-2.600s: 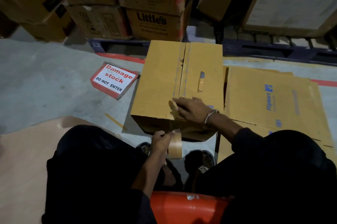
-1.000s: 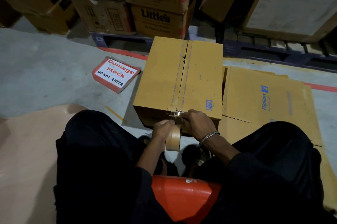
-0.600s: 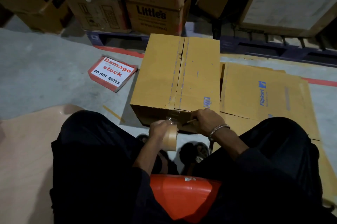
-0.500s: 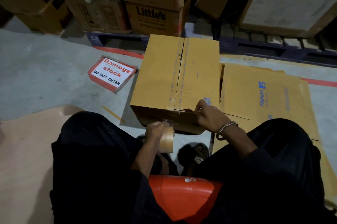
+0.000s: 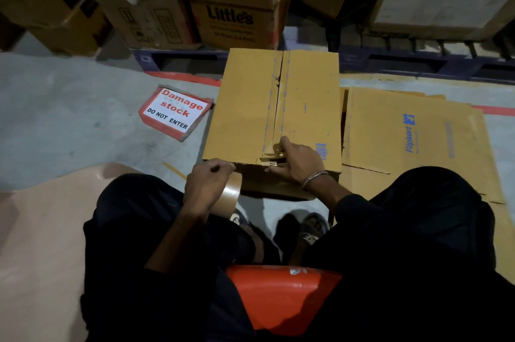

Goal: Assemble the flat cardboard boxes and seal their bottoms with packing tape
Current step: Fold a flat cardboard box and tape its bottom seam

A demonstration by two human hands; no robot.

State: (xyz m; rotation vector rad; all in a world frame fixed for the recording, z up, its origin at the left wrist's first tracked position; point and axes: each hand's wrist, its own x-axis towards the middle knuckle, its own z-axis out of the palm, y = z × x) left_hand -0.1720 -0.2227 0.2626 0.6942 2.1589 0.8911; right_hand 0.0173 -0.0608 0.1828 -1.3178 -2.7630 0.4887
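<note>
The assembled brown cardboard box stands directly ahead of both hands, its flap seam running straight away from them. The right hand presses tape at the seam's near end; the left hand, just beside it, grips the tan packing-tape roll.

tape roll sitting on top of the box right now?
No, the left hand holds the tape roll off the near edge of the box, over the floor.

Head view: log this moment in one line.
left hand: grips tape roll | right hand: presses tape end on box seam, near edge | seam mostly untaped
</note>
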